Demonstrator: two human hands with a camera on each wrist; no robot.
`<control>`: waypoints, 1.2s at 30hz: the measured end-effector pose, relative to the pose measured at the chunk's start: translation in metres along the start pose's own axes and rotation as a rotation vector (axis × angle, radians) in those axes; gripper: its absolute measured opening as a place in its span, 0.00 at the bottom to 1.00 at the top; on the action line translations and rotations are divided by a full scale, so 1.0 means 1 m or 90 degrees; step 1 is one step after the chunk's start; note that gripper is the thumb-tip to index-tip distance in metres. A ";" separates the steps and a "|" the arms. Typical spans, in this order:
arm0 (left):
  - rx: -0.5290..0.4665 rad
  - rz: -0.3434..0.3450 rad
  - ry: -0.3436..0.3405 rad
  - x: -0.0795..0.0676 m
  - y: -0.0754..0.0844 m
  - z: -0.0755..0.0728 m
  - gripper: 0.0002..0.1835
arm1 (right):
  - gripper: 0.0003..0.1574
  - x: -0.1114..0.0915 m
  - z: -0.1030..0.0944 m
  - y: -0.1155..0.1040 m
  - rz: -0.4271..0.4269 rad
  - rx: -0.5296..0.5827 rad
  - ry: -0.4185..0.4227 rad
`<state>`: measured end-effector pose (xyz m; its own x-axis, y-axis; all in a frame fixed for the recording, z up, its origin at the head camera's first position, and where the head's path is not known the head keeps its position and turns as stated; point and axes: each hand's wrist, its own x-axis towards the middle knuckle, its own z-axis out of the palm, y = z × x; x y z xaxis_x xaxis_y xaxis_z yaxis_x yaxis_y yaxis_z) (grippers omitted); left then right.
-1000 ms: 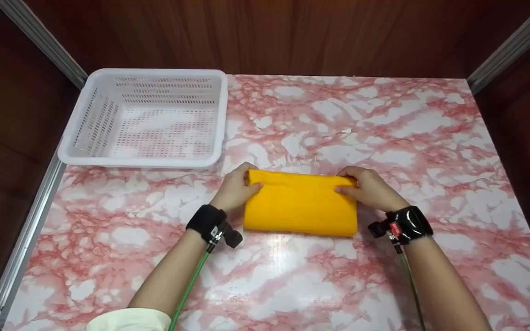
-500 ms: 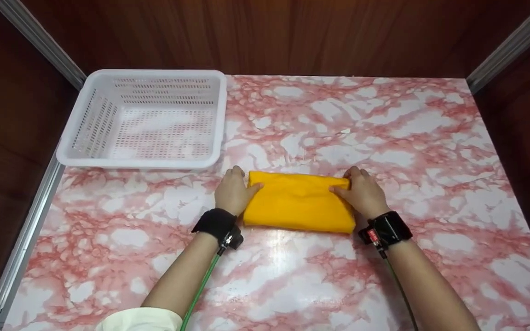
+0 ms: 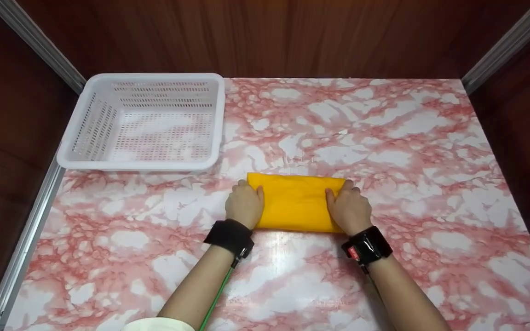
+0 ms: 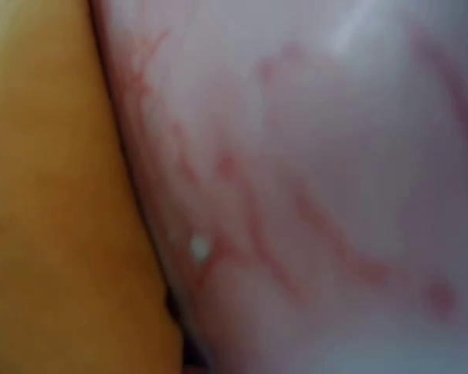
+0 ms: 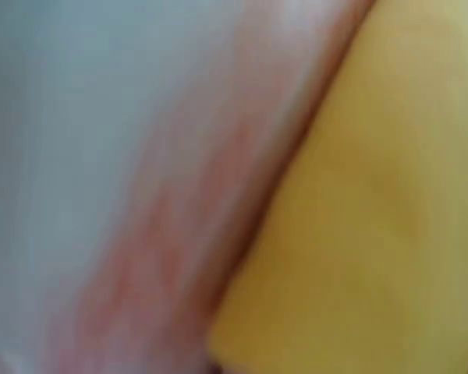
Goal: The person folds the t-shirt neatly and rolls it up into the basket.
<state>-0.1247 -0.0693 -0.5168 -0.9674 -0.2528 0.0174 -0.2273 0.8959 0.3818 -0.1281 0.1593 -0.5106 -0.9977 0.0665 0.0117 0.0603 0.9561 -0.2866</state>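
Observation:
A folded yellow cloth forms a flat rectangle at the middle of the table in the head view. My left hand grips its left side, thumb lying on top and fingers curled at the edge. On the opposite side my right hand holds it the same way, its fingertips partly hidden. Seen very close and blurred, the yellow cloth fills the left of the left wrist view. In the right wrist view the cloth takes up the right side, its edge running diagonally.
A white slatted plastic basket stands at the back left with nothing in it. The table has a red-and-white marbled top. Dark wooden panels rise at the back and both sides. A green cable runs along the left forearm.
Both hands have moved inward and toward the person along the cloth's sides, thumbs now pointing forward. The cloth's near edge looks narrower between the hands, and the cloth stays in about the same place.

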 end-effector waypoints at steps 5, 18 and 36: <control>-0.030 -0.004 0.021 -0.003 0.000 0.006 0.21 | 0.35 -0.001 0.005 -0.008 0.021 0.033 -0.038; -0.055 0.017 -0.070 -0.004 -0.006 0.003 0.19 | 0.26 -0.005 0.009 -0.019 -0.046 0.101 -0.079; -0.118 0.056 0.058 -0.014 -0.039 -0.090 0.21 | 0.22 -0.011 -0.037 -0.080 -0.165 0.279 0.056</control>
<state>-0.0924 -0.1336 -0.4484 -0.9664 -0.2163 0.1386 -0.1099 0.8357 0.5382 -0.1207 0.0926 -0.4521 -0.9708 -0.1156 0.2101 -0.2257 0.7364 -0.6378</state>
